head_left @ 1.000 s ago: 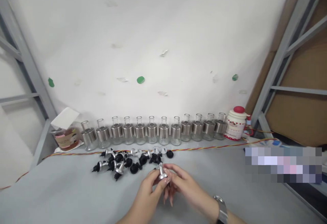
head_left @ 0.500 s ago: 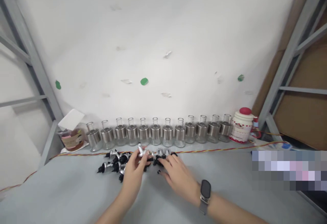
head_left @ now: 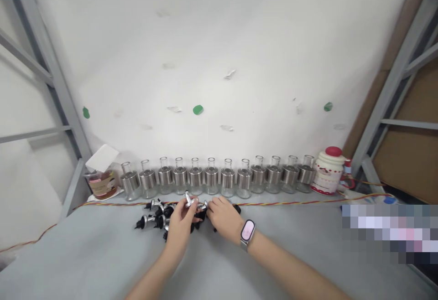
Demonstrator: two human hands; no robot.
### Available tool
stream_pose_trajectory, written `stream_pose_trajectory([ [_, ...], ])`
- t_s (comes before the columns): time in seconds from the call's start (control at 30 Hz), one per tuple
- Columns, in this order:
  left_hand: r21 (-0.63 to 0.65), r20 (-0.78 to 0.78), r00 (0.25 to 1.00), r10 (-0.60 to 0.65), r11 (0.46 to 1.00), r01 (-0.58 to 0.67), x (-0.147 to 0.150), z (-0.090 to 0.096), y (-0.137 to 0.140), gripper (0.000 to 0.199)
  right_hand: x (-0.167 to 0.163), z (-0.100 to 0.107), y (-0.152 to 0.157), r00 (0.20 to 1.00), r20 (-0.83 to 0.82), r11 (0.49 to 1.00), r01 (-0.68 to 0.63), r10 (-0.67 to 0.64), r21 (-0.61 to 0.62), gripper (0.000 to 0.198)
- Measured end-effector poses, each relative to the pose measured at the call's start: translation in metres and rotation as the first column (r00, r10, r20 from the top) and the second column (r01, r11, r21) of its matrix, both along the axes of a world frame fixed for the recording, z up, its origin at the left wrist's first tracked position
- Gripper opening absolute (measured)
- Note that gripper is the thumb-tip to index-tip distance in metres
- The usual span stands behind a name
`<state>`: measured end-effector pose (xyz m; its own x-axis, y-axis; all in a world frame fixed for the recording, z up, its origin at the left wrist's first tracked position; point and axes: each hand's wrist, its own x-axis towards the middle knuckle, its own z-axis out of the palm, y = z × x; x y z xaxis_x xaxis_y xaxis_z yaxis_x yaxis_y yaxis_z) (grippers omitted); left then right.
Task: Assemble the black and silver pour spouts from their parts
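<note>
Pinched in my left hand (head_left: 180, 221) is a silver pour spout (head_left: 188, 199), its narrow tip pointing up. My right hand (head_left: 224, 218) is just to the right, its fingers bent together at the pile. What those fingers grip is hidden. Between the two hands shows another silver piece (head_left: 202, 205), partly covered. Several silver spouts with black stoppers (head_left: 145, 221) lie heaped left of my left hand, and black parts (head_left: 200, 217) sit under and between both hands.
A row of glass bottles with metal sleeves (head_left: 211, 177) lines the wall behind. A twisted red-yellow wire (head_left: 273, 204) runs across the grey table (head_left: 294, 250). A tub (head_left: 101, 185) stands at the left end, a red-lidded jar (head_left: 327, 172) at the right. Metal frame posts (head_left: 65, 85) flank the table.
My right hand has drawn its fingers together and turned its wrist, covering the clear rings seen before. My left hand keeps the spout. The whole view has shifted slightly.
</note>
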<state>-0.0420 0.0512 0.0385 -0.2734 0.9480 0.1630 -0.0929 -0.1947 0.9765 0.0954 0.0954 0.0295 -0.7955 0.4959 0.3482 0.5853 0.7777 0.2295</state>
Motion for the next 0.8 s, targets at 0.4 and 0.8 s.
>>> stream_pose_trajectory([
  [0.4,0.005,-0.047,0.998,-0.038,0.999,0.038,0.002,-0.003,-0.002,0.033,0.005,-0.005,0.006,0.967,-0.239,0.978,0.045,-0.093,-0.202,0.011],
  [0.8,-0.018,-0.052,0.998,-0.024,1.000,0.023,0.007,-0.006,-0.005,0.047,0.035,0.009,-0.009,0.543,-0.715,0.744,-0.226,-0.440,-0.629,0.025],
])
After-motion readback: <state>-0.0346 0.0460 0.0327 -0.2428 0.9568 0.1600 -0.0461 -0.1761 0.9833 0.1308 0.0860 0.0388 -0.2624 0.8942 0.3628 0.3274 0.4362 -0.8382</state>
